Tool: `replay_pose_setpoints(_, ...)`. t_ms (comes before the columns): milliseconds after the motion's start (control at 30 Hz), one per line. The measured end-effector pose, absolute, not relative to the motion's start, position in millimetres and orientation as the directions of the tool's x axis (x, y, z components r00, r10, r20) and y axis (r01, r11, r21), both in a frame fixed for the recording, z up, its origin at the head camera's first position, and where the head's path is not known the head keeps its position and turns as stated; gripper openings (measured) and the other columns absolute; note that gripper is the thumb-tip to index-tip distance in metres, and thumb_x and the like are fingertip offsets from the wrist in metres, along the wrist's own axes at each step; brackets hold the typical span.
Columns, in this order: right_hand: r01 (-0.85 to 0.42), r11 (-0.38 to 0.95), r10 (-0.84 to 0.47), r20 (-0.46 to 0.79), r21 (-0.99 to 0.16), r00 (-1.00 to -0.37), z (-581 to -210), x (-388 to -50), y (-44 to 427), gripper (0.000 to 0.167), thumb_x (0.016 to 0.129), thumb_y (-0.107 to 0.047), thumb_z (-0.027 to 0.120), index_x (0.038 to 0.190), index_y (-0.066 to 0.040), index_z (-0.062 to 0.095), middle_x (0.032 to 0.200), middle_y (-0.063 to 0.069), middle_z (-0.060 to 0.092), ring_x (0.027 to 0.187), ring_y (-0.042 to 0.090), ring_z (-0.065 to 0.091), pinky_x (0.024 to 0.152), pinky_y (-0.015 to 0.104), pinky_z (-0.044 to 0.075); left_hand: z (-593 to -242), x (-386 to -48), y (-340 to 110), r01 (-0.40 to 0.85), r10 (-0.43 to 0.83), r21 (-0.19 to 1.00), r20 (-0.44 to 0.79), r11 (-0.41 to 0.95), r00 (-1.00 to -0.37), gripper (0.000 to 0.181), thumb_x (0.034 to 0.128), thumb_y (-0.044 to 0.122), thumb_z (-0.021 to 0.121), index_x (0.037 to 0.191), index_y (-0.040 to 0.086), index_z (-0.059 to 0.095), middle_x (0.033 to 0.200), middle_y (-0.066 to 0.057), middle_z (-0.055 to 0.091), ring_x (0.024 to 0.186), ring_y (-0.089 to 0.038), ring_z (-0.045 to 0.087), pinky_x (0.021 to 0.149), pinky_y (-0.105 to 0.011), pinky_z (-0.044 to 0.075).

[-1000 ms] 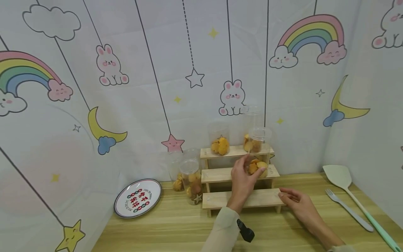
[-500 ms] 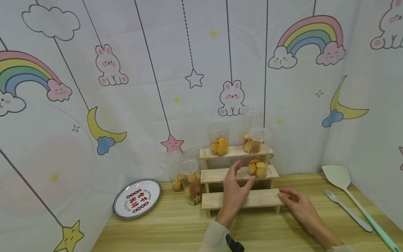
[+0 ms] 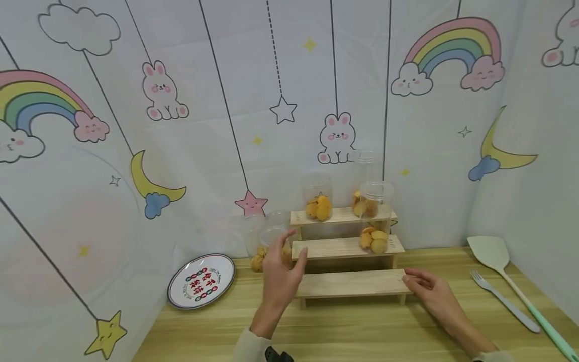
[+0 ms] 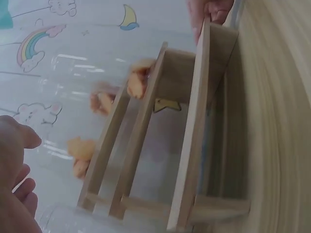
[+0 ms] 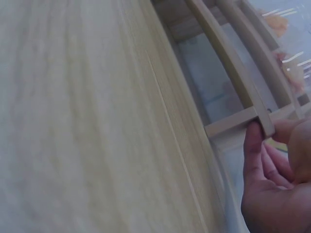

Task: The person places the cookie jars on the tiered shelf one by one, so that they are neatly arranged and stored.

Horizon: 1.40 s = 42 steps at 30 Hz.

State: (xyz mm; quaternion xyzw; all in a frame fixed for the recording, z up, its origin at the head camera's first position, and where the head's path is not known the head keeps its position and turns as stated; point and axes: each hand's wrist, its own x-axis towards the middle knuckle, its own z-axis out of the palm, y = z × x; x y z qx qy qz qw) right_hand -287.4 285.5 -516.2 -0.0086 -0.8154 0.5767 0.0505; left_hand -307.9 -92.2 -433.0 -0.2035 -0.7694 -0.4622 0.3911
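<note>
My left hand (image 3: 279,281) is in front of the jars left of a three-step wooden rack (image 3: 350,284), thumb and fingers spread with nothing between them. It partly hides a clear jar (image 3: 273,236) of cookies; whether it touches this jar I cannot tell. Another cookie jar (image 3: 257,261) stands just behind. At the rack's right end my right hand (image 3: 434,300) pinches the lowest step between thumb and fingers, as the right wrist view also shows. One jar (image 3: 374,236) of cookies stands on the middle step's right side. The top step bears two more, a short jar (image 3: 318,203) and a taller jar (image 3: 364,173).
A white plate (image 3: 221,274) with red lettering leans at the left against the printed backdrop (image 3: 217,166). On the right of the wooden table (image 3: 344,337) lie a fork (image 3: 504,301) and a pale spatula (image 3: 490,254) with a green handle.
My left hand has let go of the jar on the middle step and moved left to the jars beside the rack. The right hand has kept its hold on the rack.
</note>
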Motion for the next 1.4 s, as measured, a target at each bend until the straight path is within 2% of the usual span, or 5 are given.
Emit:
replay_pose_setpoints(233, -0.060, 0.338, 0.061, 0.086, -0.939, -0.994, -516.9, -287.9, 286.0, 0.063, 0.108, -0.042, 0.068, 0.151, 0.003, 0.058, 0.117, 0.001, 0.077, 0.102, -0.005, 0.068, 0.088, 0.014, 0.059, -438.5, -315.2, -149.1, 0.591, -0.232, 0.626, 0.761, 0.509, -0.606, 0.052, 0.0925, 0.009, 0.087, 0.140, 0.007, 0.066, 0.135, -0.017, 0.068, 0.129, -0.031, 0.064, 0.110, -0.044, 0.058)
replay_pose_setpoints(533, -0.071, 0.330, 0.066, 0.098, -0.941, -0.993, -517.7, -288.1, 285.5, 0.061, 0.109, -0.041, 0.068, 0.151, 0.003, 0.058, 0.118, 0.003, 0.077, 0.102, -0.005, 0.068, 0.087, 0.015, 0.060, -480.3, -330.4, -166.6, 0.390, -0.232, 0.853, 0.481, 0.346, -0.846, 0.072, 0.0876, 0.020, 0.094, 0.147, 0.002, 0.057, 0.145, -0.018, 0.064, 0.131, -0.039, 0.065, 0.111, -0.059, 0.058)
replay_pose_setpoints(700, -0.064, 0.329, 0.061, 0.089, -0.942, -0.994, -517.6, -287.7, 285.6, 0.062, 0.109, -0.041, 0.067, 0.151, 0.003, 0.058, 0.118, 0.003, 0.076, 0.102, -0.004, 0.068, 0.088, 0.016, 0.060, -496.8, -334.4, -165.7, 0.320, -0.151, 0.892, 0.381, 0.320, -0.912, 0.076, 0.0880, 0.021, 0.093, 0.148, -0.001, 0.053, 0.147, -0.024, 0.063, 0.135, -0.043, 0.063, 0.114, -0.057, 0.057)
replay_pose_setpoints(967, -0.067, 0.318, 0.058, 0.090, -0.946, -0.994, -518.8, -288.3, 286.2, 0.062, 0.108, -0.040, 0.068, 0.151, 0.003, 0.058, 0.115, -0.001, 0.076, 0.102, -0.004, 0.068, 0.088, 0.015, 0.060, -505.0, -336.7, -159.7, 0.313, -0.105, 0.888, 0.366, 0.336, -0.925, 0.071, 0.0895, 0.016, 0.091, 0.149, 0.004, 0.054, 0.149, -0.024, 0.064, 0.140, -0.042, 0.062, 0.122, -0.060, 0.049)
replay_pose_setpoints(1400, -0.068, 0.314, 0.066, 0.093, -0.947, -0.994, -519.0, -289.7, 287.1, 0.060, 0.108, -0.040, 0.068, 0.151, 0.002, 0.059, 0.116, 0.002, 0.076, 0.102, -0.003, 0.068, 0.088, 0.016, 0.060, -499.0, -337.2, -163.7, 0.330, -0.163, 0.900, 0.384, 0.283, -0.909, 0.071, 0.0874, 0.020, 0.094, 0.147, 0.005, 0.058, 0.141, -0.018, 0.071, 0.137, -0.035, 0.065, 0.118, -0.050, 0.055)
